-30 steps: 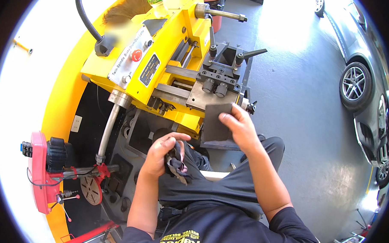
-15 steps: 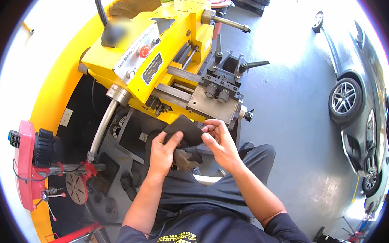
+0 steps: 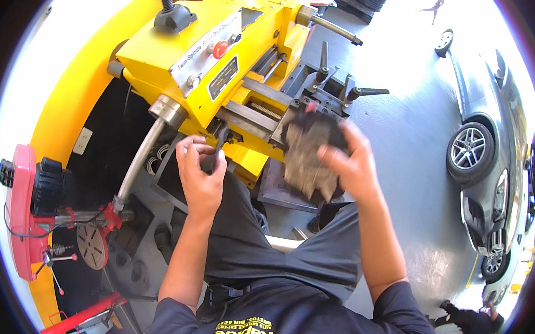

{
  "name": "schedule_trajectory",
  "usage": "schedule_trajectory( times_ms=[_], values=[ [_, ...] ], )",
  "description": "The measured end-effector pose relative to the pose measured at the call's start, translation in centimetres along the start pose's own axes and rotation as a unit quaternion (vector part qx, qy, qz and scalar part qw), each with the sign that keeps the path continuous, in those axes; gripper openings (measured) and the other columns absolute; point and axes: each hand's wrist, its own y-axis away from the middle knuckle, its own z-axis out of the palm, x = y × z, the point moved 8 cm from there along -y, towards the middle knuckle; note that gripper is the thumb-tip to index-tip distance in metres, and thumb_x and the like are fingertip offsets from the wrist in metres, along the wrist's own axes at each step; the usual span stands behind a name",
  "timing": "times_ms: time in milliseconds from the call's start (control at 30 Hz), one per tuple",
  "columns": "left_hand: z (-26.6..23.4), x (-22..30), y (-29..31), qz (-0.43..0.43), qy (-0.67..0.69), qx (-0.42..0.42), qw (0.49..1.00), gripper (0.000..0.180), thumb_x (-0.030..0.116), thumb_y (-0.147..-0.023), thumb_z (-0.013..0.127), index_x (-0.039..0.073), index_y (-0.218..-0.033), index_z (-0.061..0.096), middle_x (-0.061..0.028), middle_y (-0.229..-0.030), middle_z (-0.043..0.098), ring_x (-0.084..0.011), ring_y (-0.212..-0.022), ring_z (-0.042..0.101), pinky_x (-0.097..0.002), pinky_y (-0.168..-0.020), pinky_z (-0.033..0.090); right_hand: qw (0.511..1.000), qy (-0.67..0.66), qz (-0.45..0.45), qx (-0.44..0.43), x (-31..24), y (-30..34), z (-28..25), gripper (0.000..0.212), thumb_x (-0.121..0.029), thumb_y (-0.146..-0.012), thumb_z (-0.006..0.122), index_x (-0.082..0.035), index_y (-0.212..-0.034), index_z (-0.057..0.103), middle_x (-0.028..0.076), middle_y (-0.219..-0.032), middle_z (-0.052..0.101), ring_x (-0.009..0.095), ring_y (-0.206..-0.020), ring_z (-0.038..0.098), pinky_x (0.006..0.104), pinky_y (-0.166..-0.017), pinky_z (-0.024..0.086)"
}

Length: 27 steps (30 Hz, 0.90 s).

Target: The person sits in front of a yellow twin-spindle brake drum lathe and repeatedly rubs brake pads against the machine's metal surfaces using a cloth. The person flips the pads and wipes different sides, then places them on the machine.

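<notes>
My left hand (image 3: 200, 172) is closed in a pinch on a thin black sheet (image 3: 221, 140), seen nearly edge-on by the front of a yellow brake lathe (image 3: 200, 104). To the right, my right hand (image 3: 357, 164) grips a dirty grey-brown rag (image 3: 309, 158) with dark edges. Thumb and fingers are on the rag's right side, somewhat blurred by motion. The rag hangs in front of the lathe's metal slide, hiding much of it. Beyond it stand the tool holder's black clamp levers (image 3: 322, 68).
A steel spindle (image 3: 139, 162) juts toward me on the left. Further left is a red drill press (image 3: 23, 214). A silver car (image 3: 485, 153) stands on the grey floor (image 3: 414, 138) at right. Another person (image 3: 467, 320) shows at the lower right, with a distant figure beyond.
My hands have moved apart. The sheet, earlier between both, is now in the left alone. The rag has come up from my lap to the right in my right hand.
</notes>
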Motion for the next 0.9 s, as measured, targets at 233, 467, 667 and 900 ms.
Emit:
schedule_trajectory(
  times_ms=[233, 467, 667, 900],
  values=[
    [6.1, 0.6, -1.8, 0.155, -0.162, -0.118, 0.967, 0.054, -0.012, -0.077, 0.068, 0.007, -0.127, 0.074, -0.0133, -0.134, 0.07, -0.0406, -0.133, 0.061, -0.0514, -0.114, 0.048, 0.922, 0.304, -0.204, 0.13, -3.0, -12.6, -1.2, 0.029, -0.004, -0.085, 0.062, 0.001, -0.112, 0.069, 0.027, -0.116, 0.068, 0.051, -0.118, 0.059, 0.0581, -0.108, 0.049],
    [9.7, -0.2, -0.7, 0.186, -0.261, -0.144, 0.936, 0.05, -0.009, -0.081, 0.068, 0.01, -0.126, 0.077, -0.0086, -0.134, 0.07, -0.0356, -0.131, 0.062, -0.0496, -0.113, 0.044, 0.919, 0.307, -0.244, 0.03, 4.4, -12.3, 1.4, 0.027, -0.009, -0.081, 0.069, -0.015, -0.106, 0.076, 0.009, -0.112, 0.07, 0.031, -0.126, 0.062, 0.0492, -0.108, 0.044],
    [6.1, -1.9, -1.4, 0.179, -0.331, -0.106, 0.92, 0.055, 0.0, -0.088, 0.068, 0.015, -0.141, 0.075, -0.0071, -0.13, 0.073, -0.0299, -0.119, 0.069, -0.0452, -0.097, 0.045, 0.927, 0.295, -0.231, 0.02, 2.9, -12.8, 2.5, 0.029, -0.009, -0.078, 0.07, -0.015, -0.106, 0.078, 0.007, -0.12, 0.075, 0.03, -0.129, 0.063, 0.0499, -0.11, 0.044],
    [5.5, -3.0, -2.8, 0.002, -0.096, -0.132, 0.987, 0.062, 0.0, -0.095, 0.064, 0.003, -0.156, 0.058, -0.0269, -0.148, 0.067, -0.0434, -0.137, 0.065, -0.0482, -0.118, 0.049, 0.902, 0.339, -0.264, 0.043, 3.8, -12.5, 1.5, 0.032, -0.014, -0.085, 0.065, -0.019, -0.112, 0.08, 0.01, -0.119, 0.075, 0.037, -0.124, 0.066, 0.0537, -0.107, 0.049]
  ],
)
